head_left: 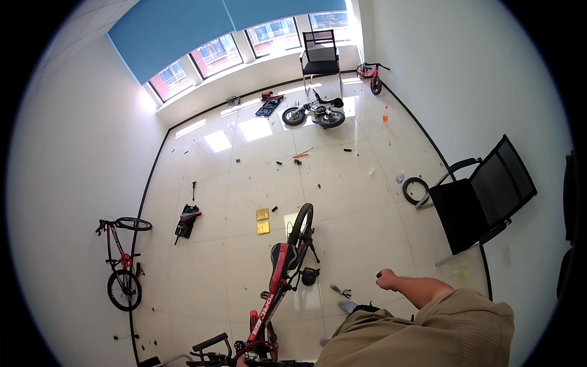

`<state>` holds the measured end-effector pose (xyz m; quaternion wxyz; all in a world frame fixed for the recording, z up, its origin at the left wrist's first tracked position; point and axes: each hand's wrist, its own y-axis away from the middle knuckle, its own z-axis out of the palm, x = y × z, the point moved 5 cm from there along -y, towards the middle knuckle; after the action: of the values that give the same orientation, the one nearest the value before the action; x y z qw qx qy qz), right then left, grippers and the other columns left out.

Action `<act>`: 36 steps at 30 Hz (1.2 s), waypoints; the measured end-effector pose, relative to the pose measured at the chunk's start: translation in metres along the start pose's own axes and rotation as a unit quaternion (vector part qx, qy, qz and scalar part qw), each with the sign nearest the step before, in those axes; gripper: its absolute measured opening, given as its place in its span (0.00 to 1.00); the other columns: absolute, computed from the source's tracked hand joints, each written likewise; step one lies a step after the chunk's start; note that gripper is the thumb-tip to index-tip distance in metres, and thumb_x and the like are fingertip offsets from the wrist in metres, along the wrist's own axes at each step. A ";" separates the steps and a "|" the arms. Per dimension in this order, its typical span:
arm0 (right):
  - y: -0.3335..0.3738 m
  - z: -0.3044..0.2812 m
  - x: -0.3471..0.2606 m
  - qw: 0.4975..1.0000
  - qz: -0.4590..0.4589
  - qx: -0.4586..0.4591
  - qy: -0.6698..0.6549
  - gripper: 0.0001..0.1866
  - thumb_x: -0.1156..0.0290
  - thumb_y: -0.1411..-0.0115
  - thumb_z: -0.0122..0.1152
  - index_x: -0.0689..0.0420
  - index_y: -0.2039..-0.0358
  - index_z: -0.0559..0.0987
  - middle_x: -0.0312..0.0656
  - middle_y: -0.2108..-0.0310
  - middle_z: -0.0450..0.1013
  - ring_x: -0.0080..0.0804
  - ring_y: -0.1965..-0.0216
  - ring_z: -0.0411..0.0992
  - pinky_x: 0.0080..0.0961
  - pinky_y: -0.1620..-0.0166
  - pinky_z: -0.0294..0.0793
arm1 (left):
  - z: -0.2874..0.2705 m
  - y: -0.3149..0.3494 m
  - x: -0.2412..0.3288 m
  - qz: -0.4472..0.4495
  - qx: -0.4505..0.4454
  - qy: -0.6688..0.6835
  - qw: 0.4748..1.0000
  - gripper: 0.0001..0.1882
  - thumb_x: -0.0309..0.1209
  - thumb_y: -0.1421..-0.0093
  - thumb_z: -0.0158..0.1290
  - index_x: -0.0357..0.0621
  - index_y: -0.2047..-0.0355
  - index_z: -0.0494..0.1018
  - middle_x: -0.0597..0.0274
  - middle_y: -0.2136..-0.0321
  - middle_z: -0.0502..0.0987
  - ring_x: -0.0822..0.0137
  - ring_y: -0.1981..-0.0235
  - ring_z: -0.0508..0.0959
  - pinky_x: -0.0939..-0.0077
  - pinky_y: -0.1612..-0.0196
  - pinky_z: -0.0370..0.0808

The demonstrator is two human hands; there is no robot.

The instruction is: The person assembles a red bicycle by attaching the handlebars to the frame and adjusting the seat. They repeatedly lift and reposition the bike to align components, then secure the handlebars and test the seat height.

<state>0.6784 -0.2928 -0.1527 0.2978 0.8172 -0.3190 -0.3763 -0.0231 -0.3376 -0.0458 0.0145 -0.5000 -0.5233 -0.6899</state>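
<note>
A red and black bicycle point(269, 306) stands upright in front of me, its saddle and rear wheel pointing away and its handlebar at the lower edge. My left hand point(241, 361) is at the handlebar and grips it; only a small part of the hand shows. My right hand point(386, 280) is held out over the floor to the right of the bicycle, fingers closed. A small dark thing shows at its fingers, too small to name. Below it on the floor, near my shoe point(347, 306), lies a plier-like hand tool point(340, 292).
Two yellow boxes point(263, 228) lie beyond the bicycle. Another bicycle point(124, 263) lies at the left wall. A black chair point(474, 202) and loose tyre point(416, 191) are on the right. A small bike point(315, 114) lies far off. Tools and small parts are scattered about.
</note>
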 end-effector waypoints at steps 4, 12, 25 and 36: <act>0.013 -0.003 -0.020 1.000 0.012 -0.006 -0.005 0.24 0.71 0.41 0.58 0.65 0.44 0.80 0.57 0.44 0.78 0.49 0.43 0.77 0.40 0.41 0.77 | 0.029 0.034 0.016 0.040 0.030 0.023 0.998 0.10 0.27 0.33 0.59 0.32 0.56 0.78 0.55 0.64 0.82 0.58 0.66 0.84 0.63 0.67 0.83; 0.019 -0.007 -0.007 0.999 0.026 -0.016 0.012 0.24 0.72 0.35 0.56 0.65 0.40 0.77 0.59 0.41 0.74 0.55 0.43 0.76 0.47 0.43 0.78 | 0.040 0.026 0.006 0.027 0.052 0.040 0.998 0.11 0.25 0.34 0.58 0.33 0.53 0.77 0.55 0.59 0.82 0.58 0.64 0.82 0.62 0.63 0.81; 0.036 0.014 0.060 0.997 0.067 -0.029 0.012 0.24 0.72 0.36 0.56 0.67 0.41 0.78 0.59 0.50 0.78 0.47 0.56 0.79 0.43 0.56 0.80 | 0.032 0.045 -0.013 0.037 0.027 0.091 0.995 0.15 0.30 0.34 0.52 0.32 0.51 0.77 0.48 0.58 0.82 0.52 0.61 0.85 0.56 0.57 0.85; 0.061 0.003 0.057 0.977 0.095 -0.032 -0.189 0.25 0.79 0.38 0.59 0.69 0.39 0.72 0.47 0.65 0.77 0.34 0.69 0.75 0.32 0.71 0.73 | 0.069 0.057 -0.014 0.054 0.101 0.159 0.981 0.18 0.33 0.33 0.57 0.34 0.48 0.76 0.51 0.53 0.82 0.57 0.56 0.83 0.59 0.48 0.80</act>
<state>0.6868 -0.3736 -0.1347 0.2925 0.6874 -0.4334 -0.5040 0.0614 -0.3201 -0.0185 0.1856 -0.4075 -0.5535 -0.7023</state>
